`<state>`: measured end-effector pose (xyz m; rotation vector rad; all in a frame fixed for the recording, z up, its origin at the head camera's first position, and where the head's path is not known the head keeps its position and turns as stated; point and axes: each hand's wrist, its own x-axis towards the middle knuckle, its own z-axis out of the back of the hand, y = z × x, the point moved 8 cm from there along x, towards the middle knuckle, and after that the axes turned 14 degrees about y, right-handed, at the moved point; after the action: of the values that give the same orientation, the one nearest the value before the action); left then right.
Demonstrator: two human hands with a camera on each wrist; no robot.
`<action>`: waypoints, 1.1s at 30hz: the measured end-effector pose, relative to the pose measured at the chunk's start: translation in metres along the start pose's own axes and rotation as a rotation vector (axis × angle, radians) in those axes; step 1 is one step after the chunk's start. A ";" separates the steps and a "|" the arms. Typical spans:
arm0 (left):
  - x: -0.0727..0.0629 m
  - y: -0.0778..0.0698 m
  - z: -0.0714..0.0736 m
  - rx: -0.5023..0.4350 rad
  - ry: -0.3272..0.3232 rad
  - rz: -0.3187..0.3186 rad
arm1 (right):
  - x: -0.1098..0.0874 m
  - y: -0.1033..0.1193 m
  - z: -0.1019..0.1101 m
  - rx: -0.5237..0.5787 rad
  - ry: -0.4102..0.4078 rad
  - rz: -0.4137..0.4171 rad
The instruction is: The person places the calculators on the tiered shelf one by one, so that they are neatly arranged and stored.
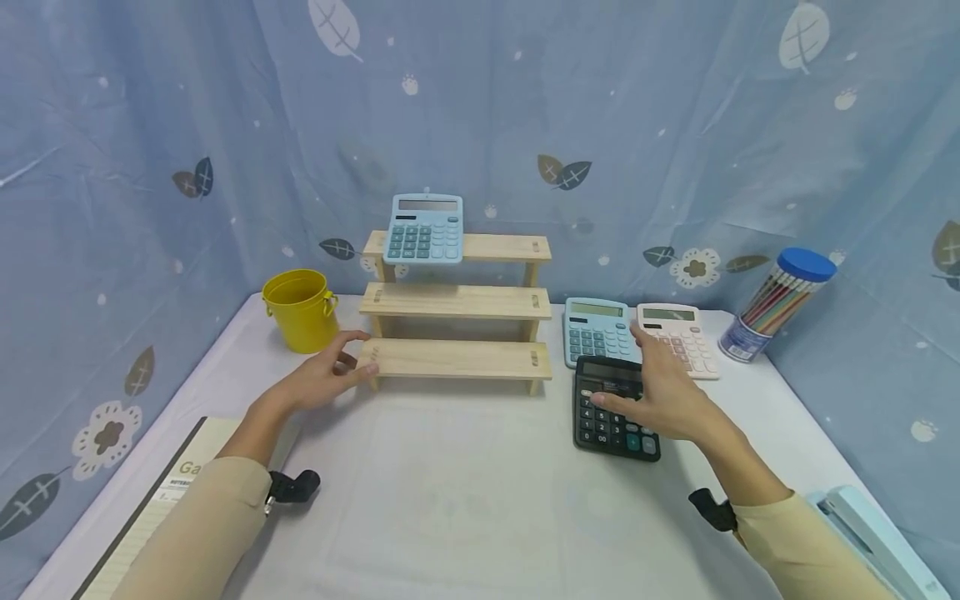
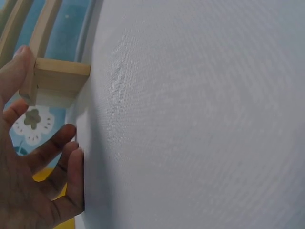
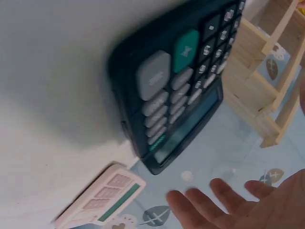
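Note:
A three-tier wooden stand (image 1: 457,358) stands at the back middle of the table. My left hand (image 1: 315,382) pinches the left end of its lowest shelf between thumb and index finger, the other fingers loosely bent near the tabletop. Over a black calculator (image 1: 600,429), my right hand (image 1: 667,396) is spread with its fingers extended. In the right wrist view those fingertips (image 3: 178,200) are apart from the black calculator (image 3: 162,100). The black calculator's top edge overlaps a blue calculator (image 1: 585,325) behind it. Beside that lies a pink calculator (image 1: 697,358).
Another blue calculator (image 1: 423,237) leans on the top shelf. A yellow bucket (image 1: 303,321) stands left of the stand, a notebook (image 1: 168,492) lies front left. At right are a tub of colored pencils (image 1: 776,304) and a light-blue stapler-like object (image 1: 885,542). A patterned curtain hangs behind.

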<state>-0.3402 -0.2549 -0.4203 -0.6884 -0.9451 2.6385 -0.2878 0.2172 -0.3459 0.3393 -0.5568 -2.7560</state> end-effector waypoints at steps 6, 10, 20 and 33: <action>0.000 0.001 0.001 0.002 -0.003 0.009 | 0.005 -0.012 -0.012 0.022 0.056 -0.072; 0.000 0.002 0.001 -0.006 -0.003 0.009 | 0.012 -0.016 -0.024 0.067 0.129 -0.104; 0.000 0.000 -0.001 -0.015 -0.005 0.004 | 0.017 -0.016 -0.039 -0.012 0.219 -0.215; -0.001 -0.002 -0.004 -0.032 0.002 -0.001 | 0.011 -0.017 -0.047 -0.057 0.245 -0.129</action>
<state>-0.3374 -0.2516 -0.4213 -0.6974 -0.9886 2.6268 -0.2889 0.2121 -0.3968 0.7097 -0.4058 -2.7877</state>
